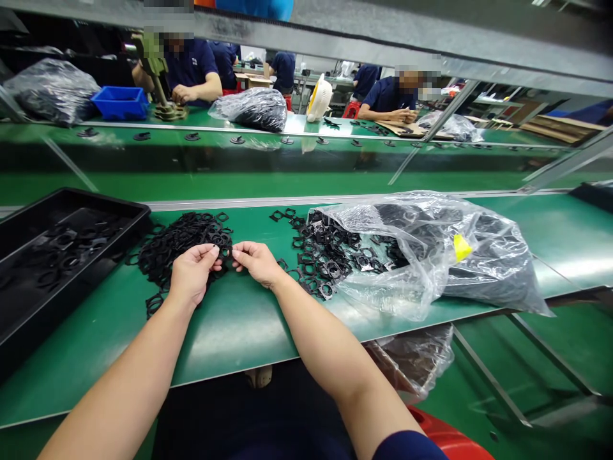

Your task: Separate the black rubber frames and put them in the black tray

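My left hand (192,273) and my right hand (259,263) are close together above the green table, each closed in a pinch. Between their fingertips is a small black plastic ring part (226,257), partly covered by the fingers and hard to tell from the dark parts behind it. Just beyond my left hand lies a heap of black plastic ring parts (179,239). To the right of my right hand, more loose black parts (316,255) spill from the mouth of a clear plastic bag (488,249) lying on its side.
A black tray (138,214) with similar parts stands at the left. Beyond the table runs a green conveyor (268,163) with spaced black pieces. Across it, co-workers in navy shirts sit near a blue bin (121,102) and other bags. A metal beam (383,48) crosses overhead.
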Demonstrator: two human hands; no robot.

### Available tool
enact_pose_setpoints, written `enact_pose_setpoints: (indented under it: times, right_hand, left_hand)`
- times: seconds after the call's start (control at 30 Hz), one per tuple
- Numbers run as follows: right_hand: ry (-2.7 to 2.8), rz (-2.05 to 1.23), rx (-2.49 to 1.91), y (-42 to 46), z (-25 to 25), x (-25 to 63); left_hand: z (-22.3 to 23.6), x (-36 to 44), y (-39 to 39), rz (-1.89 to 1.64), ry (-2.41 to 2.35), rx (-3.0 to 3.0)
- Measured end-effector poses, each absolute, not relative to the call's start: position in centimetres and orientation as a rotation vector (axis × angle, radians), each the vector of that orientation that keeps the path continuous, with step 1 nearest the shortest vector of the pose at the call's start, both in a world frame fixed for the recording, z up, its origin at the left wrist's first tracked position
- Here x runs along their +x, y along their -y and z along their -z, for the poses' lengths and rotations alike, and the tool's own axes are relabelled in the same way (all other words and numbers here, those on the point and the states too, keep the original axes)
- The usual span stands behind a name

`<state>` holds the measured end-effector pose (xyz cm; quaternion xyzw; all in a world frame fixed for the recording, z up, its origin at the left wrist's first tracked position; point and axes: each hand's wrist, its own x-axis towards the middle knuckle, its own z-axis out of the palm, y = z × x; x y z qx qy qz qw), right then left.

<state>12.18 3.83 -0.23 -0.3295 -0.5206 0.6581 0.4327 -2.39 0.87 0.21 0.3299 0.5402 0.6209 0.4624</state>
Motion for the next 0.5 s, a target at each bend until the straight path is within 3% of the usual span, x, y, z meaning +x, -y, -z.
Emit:
enact_pose_setpoints:
  times: [0.5]
  right_hand:
    - [1.289,-1.636,-0.855,-3.72,-0.41,12.39]
  left_hand:
    - [-0.41,-2.41,-0.72,-1.551,-1.28,0.832]
